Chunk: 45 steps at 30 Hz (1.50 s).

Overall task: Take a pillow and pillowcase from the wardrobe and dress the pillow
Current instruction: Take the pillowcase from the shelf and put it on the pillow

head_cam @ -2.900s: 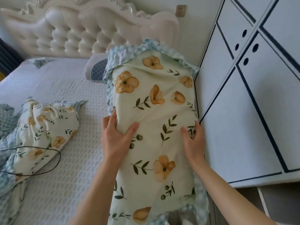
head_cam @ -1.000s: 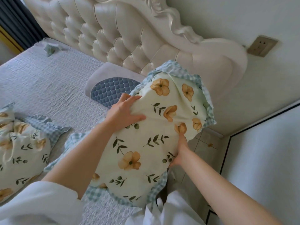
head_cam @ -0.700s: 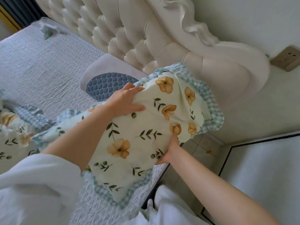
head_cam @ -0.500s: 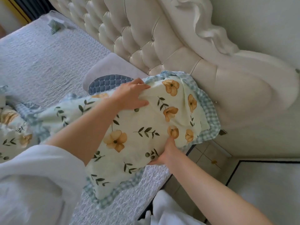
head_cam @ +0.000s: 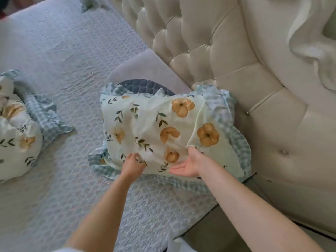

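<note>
On the bed (head_cam: 72,51), against the headboard (head_cam: 218,51): dressed pillow (head_cam: 154,128) — right hand (head_cam: 189,166) open, palm up; left hand (head_cam: 133,165) touching it, grip unclear.

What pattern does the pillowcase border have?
Blue-and-white gingham check on the pillowcase frill, seen in the head view.

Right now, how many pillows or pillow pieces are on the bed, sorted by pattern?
Floral print with blue check frill: 2, the near floral pillow and the left floral piece
Blue quilted with a grey border: 1, the quilted pillow, partly under the near floral pillow
Total: 3
</note>
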Available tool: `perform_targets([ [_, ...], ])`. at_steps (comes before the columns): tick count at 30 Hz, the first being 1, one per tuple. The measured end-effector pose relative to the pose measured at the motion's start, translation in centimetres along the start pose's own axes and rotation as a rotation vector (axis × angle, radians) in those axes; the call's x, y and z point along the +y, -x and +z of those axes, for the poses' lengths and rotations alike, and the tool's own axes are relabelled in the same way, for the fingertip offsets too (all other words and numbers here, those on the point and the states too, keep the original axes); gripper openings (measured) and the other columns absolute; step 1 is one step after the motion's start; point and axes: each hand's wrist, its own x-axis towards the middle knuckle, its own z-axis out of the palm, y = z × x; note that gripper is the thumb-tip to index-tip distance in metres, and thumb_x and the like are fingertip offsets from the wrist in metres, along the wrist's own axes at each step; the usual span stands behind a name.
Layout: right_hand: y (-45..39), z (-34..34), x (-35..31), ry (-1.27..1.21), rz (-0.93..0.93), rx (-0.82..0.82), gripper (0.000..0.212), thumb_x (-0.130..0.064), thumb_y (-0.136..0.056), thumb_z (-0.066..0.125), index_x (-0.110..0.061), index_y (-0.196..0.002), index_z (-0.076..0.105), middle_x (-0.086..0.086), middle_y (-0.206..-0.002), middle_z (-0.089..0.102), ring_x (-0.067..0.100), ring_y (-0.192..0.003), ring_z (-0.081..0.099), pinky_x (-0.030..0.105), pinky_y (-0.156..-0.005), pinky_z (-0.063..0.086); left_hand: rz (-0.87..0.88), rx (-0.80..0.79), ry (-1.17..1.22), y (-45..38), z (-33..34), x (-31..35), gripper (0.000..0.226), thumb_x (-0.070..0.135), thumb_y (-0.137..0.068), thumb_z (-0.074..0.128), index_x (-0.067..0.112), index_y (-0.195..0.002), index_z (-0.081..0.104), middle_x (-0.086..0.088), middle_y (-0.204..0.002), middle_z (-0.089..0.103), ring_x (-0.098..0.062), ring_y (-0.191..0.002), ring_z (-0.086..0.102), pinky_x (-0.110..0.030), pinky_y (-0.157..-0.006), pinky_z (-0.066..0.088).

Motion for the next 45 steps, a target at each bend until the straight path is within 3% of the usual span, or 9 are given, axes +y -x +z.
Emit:
perform_targets([
  [5, 2.3, 3.5, -2.9, 0.646, -0.433, 0.208, 0.044, -0.032, -0.101, 0.039, -0.009, -0.138, 0.042, 0.021, -0.125, 0.06, 0.037, -0.112, 0.06, 0.046, -0.096, 0.05, -0.04, 0.01, 0.391, 0.6, 3.7, -1.4, 0.076, 0.019, -0.094, 0.063, 0.024, -0.157, 0.02, -0.004, -0.165, 0.006, -0.029, -0.15, 0.013, -0.047, -0.12, 0.02],
  [8, 3.2, 6.0, -5.6, 1.09, -0.963, 0.327, 0.022, -0.029, -0.095, 0.047, -0.019, -0.106, 0.063, 0.001, -0.102, 0.069, 0.023, -0.097, 0.064, 0.037, -0.084, 0.052, -0.248, 0.145, 0.764, 0.5, 4.9, -0.2, 0.083, 0.023, -0.089, 0.07, 0.029, -0.154, 0.019, -0.005, -0.161, 0.016, -0.037, -0.138, 0.037, -0.055, -0.103, 0.044],
  [11, 2.4, 6.6, -9.2, 1.491, -1.349, 0.537, 0.03, -0.027, -0.093, 0.046, -0.013, -0.116, 0.061, 0.008, -0.115, 0.063, 0.026, -0.108, 0.053, 0.037, -0.089, 0.044, -0.495, 0.101, 1.125, 0.5, 5.8, 1.0, 0.083, 0.027, -0.086, 0.074, 0.022, -0.149, 0.02, -0.016, -0.14, 0.044, -0.039, -0.113, 0.058, -0.054, -0.085, 0.055],
  [17, -1.1, 4.5, -14.8, 2.059, -1.076, 0.759, 0.064, -0.062, -0.088, 0.03, -0.023, -0.138, 0.038, 0.011, -0.143, 0.046, 0.039, -0.127, 0.04, 0.054, -0.104, 0.031, -0.512, -0.13, 1.404, -0.9, 7.2, 1.1, 0.088, 0.046, -0.083, 0.073, 0.023, -0.152, 0.023, -0.018, -0.144, 0.047, -0.044, -0.119, 0.056, -0.066, -0.091, 0.048],
  [23, -1.9, 3.8, -15.3, 2.112, -0.996, 0.799, 0.082, -0.082, -0.079, 0.017, -0.028, -0.139, 0.031, 0.014, -0.137, 0.051, 0.039, -0.125, 0.045, 0.061, -0.099, 0.028, -0.541, 0.094, 1.533, -0.8, 7.7, 2.2, 0.113, 0.032, -0.074, 0.085, 0.036, -0.151, 0.002, -0.008, -0.133, 0.044, -0.037, -0.107, 0.058, -0.063, -0.075, 0.055],
  [30, 0.1, 4.5, -16.3, 1.901, -1.006, 0.74, 0.095, -0.089, -0.071, 0.022, -0.019, -0.135, 0.03, 0.023, -0.137, 0.04, 0.04, -0.127, 0.035, 0.057, -0.099, 0.033, -0.283, 0.307, 1.641, -1.4, 3.5, 3.6, 0.093, 0.015, -0.074, 0.084, 0.04, -0.144, 0.028, -0.004, -0.134, 0.054, -0.031, -0.111, 0.062, -0.061, -0.09, 0.052],
  [38, 0.6, 3.8, -20.4, 1.74, -1.232, 0.795, 0.073, -0.069, -0.086, 0.035, -0.028, -0.145, 0.022, 0.014, -0.145, 0.027, 0.037, -0.132, 0.027, 0.053, -0.101, 0.031, -0.017, 0.225, 1.546, -6.6, -3.7, 8.9, 0.103, 0.006, -0.068, 0.085, 0.036, -0.149, 0.028, -0.006, -0.128, 0.059, -0.027, -0.108, 0.066, -0.048, -0.084, 0.059],
  [42, -1.2, 0.9, -19.3, 1.775, -1.032, 0.728, 0.074, -0.066, -0.088, 0.036, -0.04, -0.149, 0.004, 0.009, -0.158, 0.011, 0.041, -0.141, 0.017, 0.058, -0.111, 0.024, -0.069, 0.155, 1.023, -6.6, -1.9, 9.9, 0.134, 0.018, -0.058, 0.092, 0.037, -0.156, 0.003, -0.01, -0.16, 0.026, -0.034, -0.143, 0.033, -0.061, -0.114, 0.028],
  [45, -1.5, -1.5, -17.5, 1.749, -1.017, 0.73, 0.081, -0.073, -0.084, 0.032, -0.044, -0.148, -0.008, 0.016, -0.153, 0.025, 0.042, -0.138, 0.027, 0.055, -0.111, 0.027, -0.126, 0.065, 0.943, -4.9, 1.6, 9.2, 0.143, 0.025, -0.058, 0.093, 0.047, -0.152, -0.012, -0.009, -0.163, 0.018, -0.039, -0.143, 0.03, -0.066, -0.111, 0.028],
])
